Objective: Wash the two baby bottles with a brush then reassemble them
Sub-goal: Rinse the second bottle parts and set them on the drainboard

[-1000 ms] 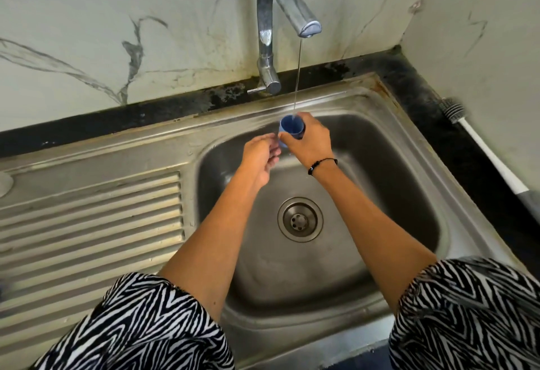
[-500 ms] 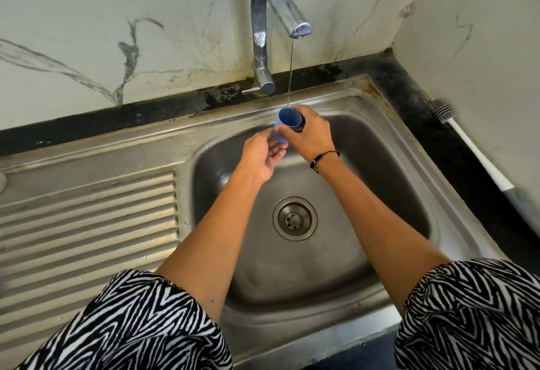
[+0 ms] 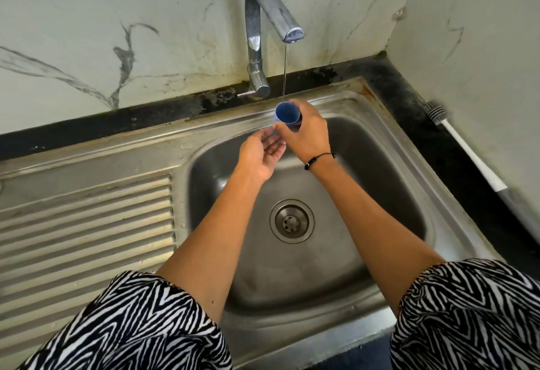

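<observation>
Over the steel sink (image 3: pixel 388 147), right hand (image 3: pixel 306 135) grips a blue cup (image 3: pixel 287 112); left hand (image 3: pixel 260 153) relaxed.

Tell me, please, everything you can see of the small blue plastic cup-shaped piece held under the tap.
The small blue plastic cup-shaped piece looks round and slightly tapered, its open mouth tilted up towards the camera. A thin stream of water from the curved steel tap runs into it. The right hand grips it round the lower part, hiding its base. The left hand lies just beside and below it, palm up; whether it touches is unclear. It is held above the steel sink basin.
</observation>
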{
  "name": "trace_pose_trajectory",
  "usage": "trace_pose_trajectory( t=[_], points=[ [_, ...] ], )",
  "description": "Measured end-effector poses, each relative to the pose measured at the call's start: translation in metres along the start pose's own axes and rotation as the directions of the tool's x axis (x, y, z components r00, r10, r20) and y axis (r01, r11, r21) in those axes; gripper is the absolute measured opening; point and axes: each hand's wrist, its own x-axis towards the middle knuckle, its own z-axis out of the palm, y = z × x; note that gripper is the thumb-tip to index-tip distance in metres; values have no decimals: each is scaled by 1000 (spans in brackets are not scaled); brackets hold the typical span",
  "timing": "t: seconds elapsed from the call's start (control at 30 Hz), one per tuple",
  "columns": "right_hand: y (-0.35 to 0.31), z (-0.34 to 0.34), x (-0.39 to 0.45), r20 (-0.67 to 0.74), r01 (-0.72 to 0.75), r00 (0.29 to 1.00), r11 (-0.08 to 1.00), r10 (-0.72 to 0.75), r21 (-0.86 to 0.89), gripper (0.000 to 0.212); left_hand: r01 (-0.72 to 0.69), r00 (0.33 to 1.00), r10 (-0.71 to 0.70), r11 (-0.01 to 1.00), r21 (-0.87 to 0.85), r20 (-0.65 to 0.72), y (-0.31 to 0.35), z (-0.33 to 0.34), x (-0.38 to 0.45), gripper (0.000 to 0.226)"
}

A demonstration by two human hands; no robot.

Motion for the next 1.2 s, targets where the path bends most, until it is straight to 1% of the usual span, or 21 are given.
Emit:
trace_pose_trajectory(
  t=[0.07,0.13,0.23,0.3,0.47,0.57,0.6,0.67,0.77,0.83,0.9,0.97,1.03,1.13,1.2],
  points=[
    [-1,1,0,53,-11,999,999,13,-47,46,-3,1000,3,1000,2,-10,0,0,1,22],
    [-1,2,0,13,5,1000,999,-5,-34,45,7,1000,-7,1000,0,-14,0,0,2,23],
    [-7,1,1,15,10,1000,999,-9,-52,43,-2,1000,2,1000,-19,-8,0,1,3,21],
    [-9,2,2,-20,32,999,999,-32,-11,44,-10,1000,10,1000,-10,-5,2,2,2,21],
    [-9,1,4,-18,33,999,999,-33,1,43,-24,1000,24,1000,-12,-6,4,4,0,24],
    [-9,0,4,-40,83,996,996,-84,-23,44,-20,1000,20,1000,-14,1,4,4,1,25],
    [-9,0,4,-34,83,996,996,-84,-29,44,-12,1000,12,1000,-12,-2,4,5,0,25],
    [-10,0,5,24,55,998,996,-53,-74,42,-10,1000,9,1000,-12,-14,2,4,2,23],
    [-10,0,6,-19,88,996,995,-89,-39,44,20,1000,-20,1000,13,-20,0,1,3,24],
    [-13,-2,7,40,54,998,996,-51,-71,41,28,1000,-28,1000,8,-4,0,0,2,23],
    [-12,0,6,39,43,998,999,-42,-28,42,38,999,-38,999,9,12,4,1,-2,22],
    [-14,2,6,26,-7,1000,1000,6,26,43,27,1000,-27,1000,-9,6,8,2,-4,22],
    [-14,4,4,-15,-7,1000,998,8,57,40,27,1000,-27,1000,10,-4,10,2,-3,22],
    [-17,3,6,5,-4,1000,1000,4,28,39,26,999,-26,1000,-17,-18,9,-1,1,23],
    [-17,4,6,-26,28,999,999,-27,36,36,38,999,-38,999,-8,-13,9,-1,1,23]
  ],
)
